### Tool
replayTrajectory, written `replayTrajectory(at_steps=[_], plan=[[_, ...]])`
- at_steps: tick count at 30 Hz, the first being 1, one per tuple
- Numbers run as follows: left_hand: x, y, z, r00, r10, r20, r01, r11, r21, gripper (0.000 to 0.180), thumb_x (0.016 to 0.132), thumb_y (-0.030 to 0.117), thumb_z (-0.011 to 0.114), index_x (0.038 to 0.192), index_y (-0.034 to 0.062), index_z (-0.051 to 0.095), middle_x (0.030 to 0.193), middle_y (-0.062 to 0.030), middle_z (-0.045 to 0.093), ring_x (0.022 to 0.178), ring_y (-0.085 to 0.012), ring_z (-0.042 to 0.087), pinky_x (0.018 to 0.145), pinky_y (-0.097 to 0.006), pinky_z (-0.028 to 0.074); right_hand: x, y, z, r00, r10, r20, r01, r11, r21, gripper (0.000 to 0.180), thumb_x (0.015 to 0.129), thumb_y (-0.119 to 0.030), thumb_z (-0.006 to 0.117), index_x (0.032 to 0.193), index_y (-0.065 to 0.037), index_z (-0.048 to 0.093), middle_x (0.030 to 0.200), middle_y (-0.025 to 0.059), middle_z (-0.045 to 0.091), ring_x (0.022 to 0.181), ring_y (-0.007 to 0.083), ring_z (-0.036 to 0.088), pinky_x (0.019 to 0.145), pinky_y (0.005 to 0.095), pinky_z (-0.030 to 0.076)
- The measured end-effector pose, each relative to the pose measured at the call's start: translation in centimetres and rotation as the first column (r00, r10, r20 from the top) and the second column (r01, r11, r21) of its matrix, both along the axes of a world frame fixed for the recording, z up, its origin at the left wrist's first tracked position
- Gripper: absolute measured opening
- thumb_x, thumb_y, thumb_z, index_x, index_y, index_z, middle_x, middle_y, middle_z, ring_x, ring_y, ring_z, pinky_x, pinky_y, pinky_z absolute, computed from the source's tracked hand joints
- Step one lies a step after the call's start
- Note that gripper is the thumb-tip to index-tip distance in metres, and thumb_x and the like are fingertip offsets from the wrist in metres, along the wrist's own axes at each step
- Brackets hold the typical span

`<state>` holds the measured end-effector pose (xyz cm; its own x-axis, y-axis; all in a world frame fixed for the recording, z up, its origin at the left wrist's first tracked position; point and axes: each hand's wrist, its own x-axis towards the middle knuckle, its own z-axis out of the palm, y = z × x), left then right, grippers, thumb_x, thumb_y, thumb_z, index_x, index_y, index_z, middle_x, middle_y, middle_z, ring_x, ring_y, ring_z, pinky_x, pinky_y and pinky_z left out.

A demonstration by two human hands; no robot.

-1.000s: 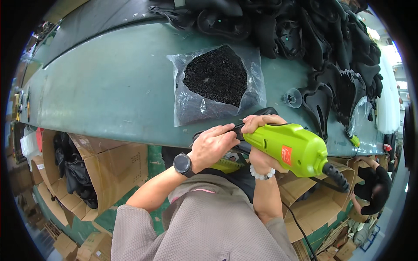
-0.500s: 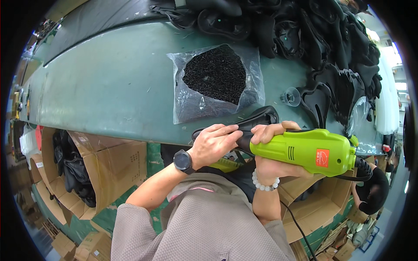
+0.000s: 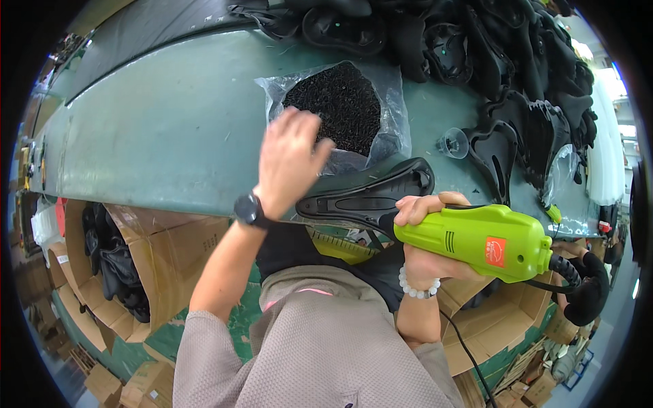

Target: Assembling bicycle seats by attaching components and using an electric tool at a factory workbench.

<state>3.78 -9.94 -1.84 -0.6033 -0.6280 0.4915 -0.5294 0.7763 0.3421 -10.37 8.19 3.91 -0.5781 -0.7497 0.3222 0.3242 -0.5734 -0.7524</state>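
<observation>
My right hand [image 3: 432,245] is wrapped round a bright green corded electric power tool [image 3: 476,238]. Its dark front end points left, at the near side of a black bicycle saddle [image 3: 381,194] lying underside up at the table's near edge. Where the tip meets the saddle is hidden. Above the near-left part of a clear plastic bag [image 3: 396,115] hovers my left hand [image 3: 291,156], blurred, its thumb apart from the fingers and nothing visible in it. A heap of small black screw-like pieces [image 3: 340,102] fills the bag's open middle.
Black saddles and shells [image 3: 449,51] pile up along the far right of the green table [image 3: 156,129]. A clear cup [image 3: 453,143] lies right of the bag. Below the table are cardboard boxes [image 3: 170,251] and the tool's cable [image 3: 469,353]. Another person [image 3: 588,289] is at far right.
My left hand has left the saddle and moved up and left to the bag, uncovering the saddle's underside. The right hand and the tool have barely moved.
</observation>
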Motion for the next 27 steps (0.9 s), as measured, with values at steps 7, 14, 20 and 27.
replayTrajectory(at_steps=[7, 14, 20, 27], plan=[[0.6, -5.8, -2.8, 0.977, 0.143, 0.156, -0.133, 0.989, -0.071, 0.022, 0.082, 0.021, 0.072, 0.1, 0.009, 0.068, 0.098, -0.0076, 0.061, 0.097, -0.0269, 0.056, 0.084, -0.04, 0.046, 0.7, 0.0, -1.0, 0.999, -0.031, -0.035, 0.035, 0.992, 0.123, 0.124, 0.052, -0.105, 0.036, 0.12, -0.003, 0.049, 0.076, 0.0134, 0.058, 0.067, 0.0277, 0.059, 0.078, 0.0461, 0.046], [0.3, -5.9, -2.0, 0.979, 0.179, 0.1, -0.162, 0.975, -0.153, 0.009, 0.083, 0.016, 0.069, 0.087, 0.008, 0.067, 0.089, -0.0061, 0.06, 0.091, -0.0267, 0.056, 0.08, -0.038, 0.047, 0.8, -0.4, -0.3, 0.996, 0.052, -0.074, -0.045, 0.995, 0.093, 0.086, 0.068, -0.066, 0.057, 0.121, 0.002, 0.053, 0.083, 0.0172, 0.062, 0.075, 0.0309, 0.061, 0.085, 0.047, 0.046], [0.2, -7.1, -2.1, 0.991, 0.115, 0.068, -0.106, 0.986, -0.126, 0.01, 0.087, 0.013, 0.066, 0.084, 0.0045, 0.062, 0.087, -0.0105, 0.057, 0.087, -0.0313, 0.054, 0.077, -0.041, 0.047, 1.1, -0.7, 2.0, 0.994, 0.101, 0.028, -0.101, 0.995, 0.006, 0.051, 0.082, -0.033, 0.068, 0.115, 0.003, 0.058, 0.087, 0.0178, 0.066, 0.082, 0.03, 0.064, 0.091, 0.0463, 0.045], [0.9, -5.5, -1.7, 0.997, 0.036, -0.066, -0.037, 0.999, -0.018, 0.016, 0.085, 0.014, 0.069, 0.079, 0.0053, 0.057, 0.083, -0.01, 0.058, 0.08, -0.0313, 0.055, 0.074, -0.042, 0.046, 1.0, 0.2, -0.9, 0.954, 0.018, -0.299, 0.029, 0.988, 0.152, 0.041, 0.077, -0.022, 0.074, 0.105, 0.004, 0.061, 0.079, 0.015, 0.069, 0.074, 0.0252, 0.069, 0.071, 0.0367, 0.058]])
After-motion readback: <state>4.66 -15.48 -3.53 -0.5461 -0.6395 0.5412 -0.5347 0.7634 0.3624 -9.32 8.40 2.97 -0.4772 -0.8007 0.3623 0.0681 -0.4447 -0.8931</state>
